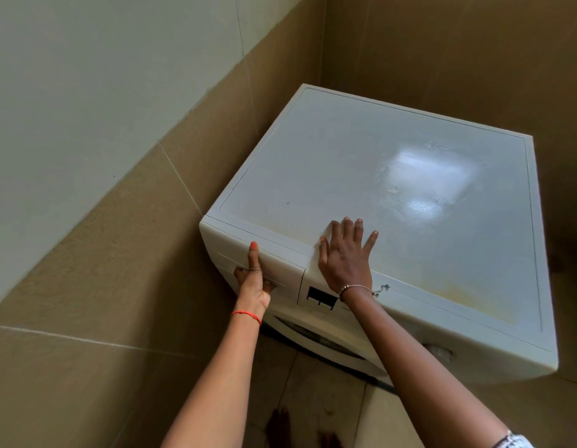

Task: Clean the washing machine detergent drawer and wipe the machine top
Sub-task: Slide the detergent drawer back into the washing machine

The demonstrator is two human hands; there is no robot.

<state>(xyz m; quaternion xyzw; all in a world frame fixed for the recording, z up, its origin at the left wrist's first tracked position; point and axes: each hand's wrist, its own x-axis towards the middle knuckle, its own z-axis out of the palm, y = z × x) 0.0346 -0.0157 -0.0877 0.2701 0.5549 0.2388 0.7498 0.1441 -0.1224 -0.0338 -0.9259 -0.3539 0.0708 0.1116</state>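
Head view: white front-load washing machine (474, 360) sits in a tiled corner, tan tile wall (119, 253) to its left and behind it. Machine top (361, 176) is bare, dusty, with a glare patch toward its right rear and yellowish staining along the front edge. Detergent drawer (280, 273) is at the machine's upper-left front, face flush with the front panel, closed. Left hand (253, 282) is on the drawer face: fingers curled into the handle recess, thumb straight up along the drawer front with its orange-painted nail near the machine's top edge. Red thread on the left wrist. Right hand (345, 257) lies palm-down on the machine top at the front edge, just right of the drawer, fingers spread flat, gripping nothing. Beaded bracelet (358, 288) on the right wrist. Dark display panel (321, 297) sits on the machine front, right of the drawer, under the right wrist. Door rim shows below it.
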